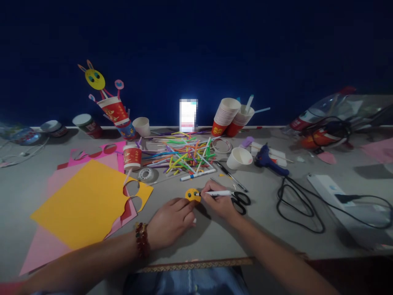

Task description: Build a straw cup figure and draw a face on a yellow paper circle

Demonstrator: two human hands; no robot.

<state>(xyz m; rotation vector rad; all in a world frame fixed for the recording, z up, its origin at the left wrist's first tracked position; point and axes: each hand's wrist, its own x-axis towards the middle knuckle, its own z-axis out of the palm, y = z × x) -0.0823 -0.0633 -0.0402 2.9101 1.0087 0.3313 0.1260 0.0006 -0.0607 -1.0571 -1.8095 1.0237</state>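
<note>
In my right hand (218, 200) is a white marker (219, 193), gripped like a pen, its dark tip at a small yellow paper circle (190, 193). Dark round eye marks show on that circle. The fingers of my left hand (173, 219) are bent together on the circle's lower edge, holding it to the table. A small white bit shows by my left thumb; I cannot make out what it is. Just beyond my right hand lie black-handled scissors (241, 200), partly hidden by it. A black pen (231, 176) and a blue-and-white marker (198, 175) lie farther back.
Yellow (80, 200) and pink sheets cover the left side. Colourful pipe cleaners (184, 153) are heaped centrally. Behind stand stacked paper cups (225, 116), a lit phone (188, 115) and a cup figure (113, 110). On the right are a glue gun (270, 162), its cord and a power strip (331, 192).
</note>
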